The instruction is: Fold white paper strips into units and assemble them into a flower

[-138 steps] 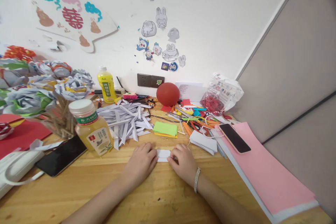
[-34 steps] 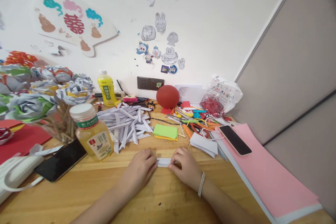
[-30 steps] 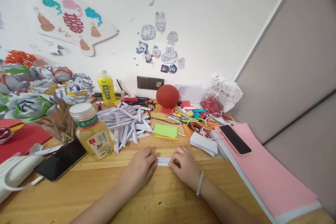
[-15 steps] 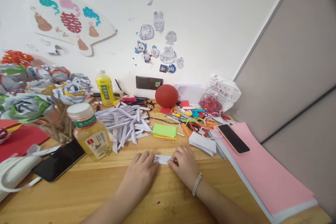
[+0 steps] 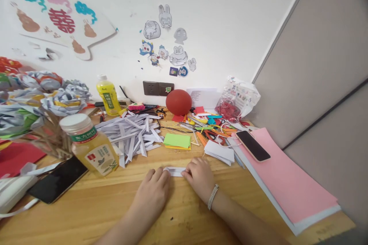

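A: What is being held between the two hands?

B: A narrow white folded paper strip (image 5: 176, 171) is held low over the wooden worktop (image 5: 115, 210), or on it; the contact cannot be judged clearly.

A: How is it held?

B: Its right end is pinched between the thumb and the forefinger of the right hand (image 5: 199, 178), around whose wrist a silvery bracelet (image 5: 212, 197) is worn. Its left end is covered by the left hand (image 5: 155, 189). The fingers there are bent and kept close together, but the thumb is hidden, so it cannot be told whether the paper is pinched.

A: And what can be seen around?

B: Beyond the strip, a pad of bright green paper slips (image 5: 177, 140) is placed, with a stack of folded white paper (image 5: 220, 152) to its right. To its left, a loose pile of white paper strips (image 5: 135, 134) is seen, and near this pile a clear bottle with a white cap (image 5: 99, 153) is standing. Farther back, a round red balloon (image 5: 178, 102) is found near the wall. At the right side, a dark-screened phone (image 5: 253, 145) is laid upon pink paper sheets (image 5: 290, 180).
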Tool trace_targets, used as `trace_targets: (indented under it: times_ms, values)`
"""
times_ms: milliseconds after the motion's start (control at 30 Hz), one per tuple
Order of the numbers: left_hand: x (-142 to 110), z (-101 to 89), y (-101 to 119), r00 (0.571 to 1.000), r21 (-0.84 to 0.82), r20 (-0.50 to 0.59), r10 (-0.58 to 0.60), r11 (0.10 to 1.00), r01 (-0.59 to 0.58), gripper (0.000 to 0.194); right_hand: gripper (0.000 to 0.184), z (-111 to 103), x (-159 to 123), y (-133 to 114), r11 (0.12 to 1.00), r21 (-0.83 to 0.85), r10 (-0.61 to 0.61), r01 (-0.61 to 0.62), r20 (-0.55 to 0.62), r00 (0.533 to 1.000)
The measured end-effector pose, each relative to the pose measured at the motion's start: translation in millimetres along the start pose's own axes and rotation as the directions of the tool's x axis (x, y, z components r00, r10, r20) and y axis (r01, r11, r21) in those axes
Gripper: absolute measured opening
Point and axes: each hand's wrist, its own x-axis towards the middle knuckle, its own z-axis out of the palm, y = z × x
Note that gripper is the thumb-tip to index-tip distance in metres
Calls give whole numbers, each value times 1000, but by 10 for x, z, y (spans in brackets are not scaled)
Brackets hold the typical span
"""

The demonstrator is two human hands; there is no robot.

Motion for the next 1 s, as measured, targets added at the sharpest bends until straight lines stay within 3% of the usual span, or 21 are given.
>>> trace_targets:
  times_ms: [267, 467, 600, 733, 833, 933, 1000]
  values:
    - [5, -30, 15, 997, -12, 38, -74, 997, 74, 27, 18, -53, -6, -70, 993, -112, 25, -20, 43, 999]
    - [8, -82, 15, 985, 41, 107, -136, 990, 133, 25, 17, -30, -12, -27, 995, -92, 26, -23, 30, 999]
    - [-14, -12, -30, 995, 7, 17, -102, 995, 102, 26, 15, -32, -19, 61, 1000, -6, 8, -8, 25, 1000]
    - [-25, 133, -121, 986, -105, -149, 70, 991, -86, 30, 14, -43, -19, 172, 992, 124, -33, 31, 18, 999]
    - [-4, 178, -172, 971, -186, -211, 115, 970, -155, 27, 17, -42, -2, 222, 974, 144, -174, 176, -29, 984]
    - [28, 157, -195, 967, -250, -231, 108, 954, -166, 20, 19, -34, 21, 215, 929, 37, -368, 368, -15, 930]
    - [45, 137, -200, 971, -263, -216, 103, 951, -160, 17, 18, -27, 34, 190, 911, -62, -410, 408, -13, 912]
